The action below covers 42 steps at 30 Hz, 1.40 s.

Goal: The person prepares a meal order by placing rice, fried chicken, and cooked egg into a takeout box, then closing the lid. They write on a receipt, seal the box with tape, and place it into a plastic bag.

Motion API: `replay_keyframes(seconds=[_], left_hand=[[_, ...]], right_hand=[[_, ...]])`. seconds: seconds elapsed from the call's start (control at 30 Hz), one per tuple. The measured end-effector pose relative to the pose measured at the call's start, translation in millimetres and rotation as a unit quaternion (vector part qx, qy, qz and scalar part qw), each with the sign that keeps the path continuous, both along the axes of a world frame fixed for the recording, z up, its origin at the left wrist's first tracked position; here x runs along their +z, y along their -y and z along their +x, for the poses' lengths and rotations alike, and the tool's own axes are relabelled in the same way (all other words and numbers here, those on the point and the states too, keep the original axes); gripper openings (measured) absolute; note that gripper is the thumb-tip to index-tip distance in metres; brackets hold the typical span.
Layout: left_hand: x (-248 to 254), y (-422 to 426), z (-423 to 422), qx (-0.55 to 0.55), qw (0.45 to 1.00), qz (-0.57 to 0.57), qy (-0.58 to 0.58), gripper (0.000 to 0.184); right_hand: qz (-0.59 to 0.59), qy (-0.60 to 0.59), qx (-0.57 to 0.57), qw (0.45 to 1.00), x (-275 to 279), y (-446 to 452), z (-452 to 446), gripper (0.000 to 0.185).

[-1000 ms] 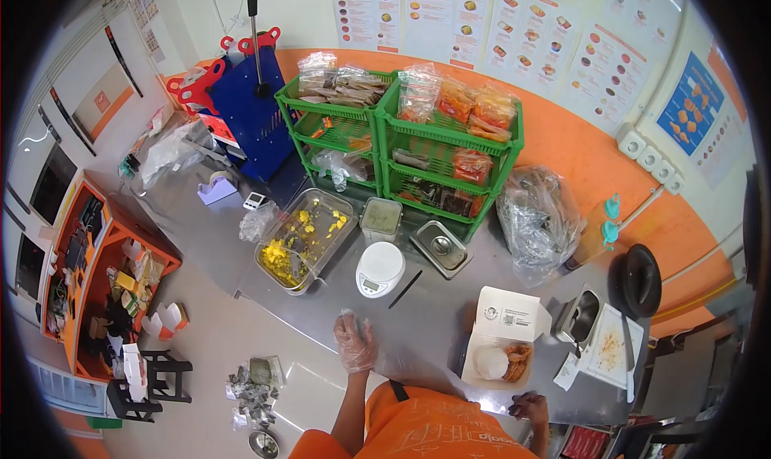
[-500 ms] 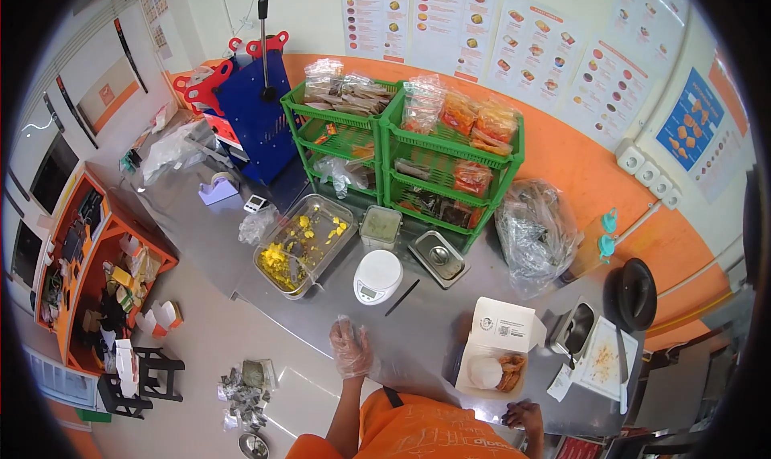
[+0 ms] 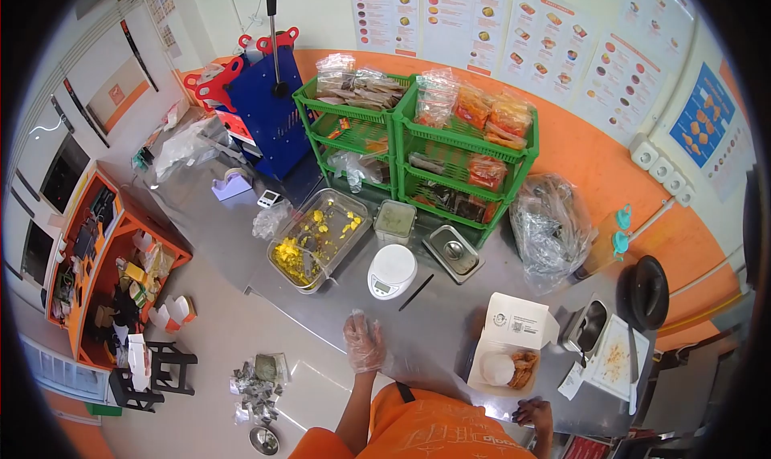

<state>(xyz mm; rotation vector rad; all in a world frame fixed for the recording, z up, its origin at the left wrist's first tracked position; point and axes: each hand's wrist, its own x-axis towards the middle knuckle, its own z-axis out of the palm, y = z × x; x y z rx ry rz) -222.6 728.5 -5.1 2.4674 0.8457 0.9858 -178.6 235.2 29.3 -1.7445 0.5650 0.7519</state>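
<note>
My left hand (image 3: 365, 342), in a clear plastic glove, is at the front edge of the steel counter (image 3: 434, 330), fingers apart and holding nothing. My right hand (image 3: 533, 413) is bare, its fingers curled, just below an open white food box (image 3: 506, 375); whether it holds anything is hidden. In the box lie a round of rice (image 3: 497, 368) and brown fried pieces (image 3: 524, 368). Beyond my left hand stand a white scale (image 3: 393, 268) and a dark thin stick (image 3: 416, 292). A clear tray (image 3: 320, 238) with yellow food bits is to the left.
Green racks (image 3: 466, 138) with packets stand at the back, beside a blue machine (image 3: 269, 110). A lidded metal container (image 3: 454, 252) and a plastic bag (image 3: 554, 230) lie right of the scale. A white cutting board (image 3: 617, 359) with a knife is at the far right.
The view has shifted slightly, so the whole counter appears moved. Both hands stay near the same places on the counter edge, and nothing has been picked up.
</note>
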Motion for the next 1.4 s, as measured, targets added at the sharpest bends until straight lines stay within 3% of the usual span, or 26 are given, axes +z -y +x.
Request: replay_keyframes(seconds=[0.2, 0.4, 0.5, 0.57, 0.63, 0.7, 0.77, 0.87, 0.97, 1.03, 1.1, 1.13, 1.17, 1.23, 1.3, 1.4], left_hand=[[2, 0, 2, 0.001, 1.000, -0.015, 0.003, 0.058], [32, -7, 20, 0.068, 0.996, -0.043, 0.039, 0.047], [79, -37, 63, 0.056, 0.992, -0.032, 0.113, 0.041], [125, -57, 104, 0.049, 0.976, -0.111, 0.183, 0.034], [165, -75, 140, 0.014, 0.976, -0.150, 0.157, 0.030], [172, -100, 185, -0.136, 0.975, 0.040, 0.169, 0.026], [194, -102, 232, -0.243, 0.956, 0.111, 0.122, 0.023], [191, -110, 305, -0.282, 0.932, 0.224, 0.047, 0.022], [196, -116, 344, -0.255, 0.925, 0.248, -0.136, 0.029], [187, -130, 358, -0.280, 0.913, 0.276, -0.109, 0.026], [192, -126, 360, -0.256, 0.899, 0.327, -0.142, 0.027], [177, -136, 364, -0.277, 0.883, 0.372, -0.070, 0.024], [179, -136, 366, -0.294, 0.880, 0.354, -0.120, 0.018], [178, -134, 364, -0.272, 0.868, 0.404, -0.092, 0.013], [179, -123, 356, -0.239, 0.867, 0.423, -0.112, 0.011], [175, -125, 359, -0.241, 0.858, 0.443, -0.099, 0.012]], right_hand=[[-0.010, 0.002, 0.014, 1.000, 4, -3, 0, 0.030], [0.016, 0.007, 0.001, 1.000, 0, -1, 0, 0.025], [0.013, 0.010, -0.011, 1.000, 7, -7, -1, 0.024], [0.022, 0.015, -0.017, 1.000, 13, -10, -3, 0.023], [0.035, 0.032, -0.034, 0.998, 15, -14, -4, 0.022], [0.036, 0.029, -0.037, 0.998, 5, -7, -5, 0.022], [0.033, 0.023, -0.039, 0.998, 5, -7, -4, 0.023], [0.040, 0.022, -0.050, 0.998, 6, -9, -5, 0.023], [0.057, 0.027, -0.046, 0.997, -3, -2, -6, 0.022], [0.081, 0.042, -0.047, 0.995, 1, -1, -6, 0.020], [0.092, 0.085, -0.002, 0.992, -36, 20, -15, 0.025], [0.041, 0.073, 0.011, 0.996, -26, 17, -14, 0.027], [0.034, 0.061, 0.036, 0.997, -10, 12, -9, 0.026], [0.075, 0.038, -0.005, 0.996, -6, 10, -7, 0.024], [0.017, -0.009, -0.035, 0.999, 8, -3, -1, 0.024], [0.040, -0.004, -0.034, 0.999, 4, 0, -1, 0.025]])
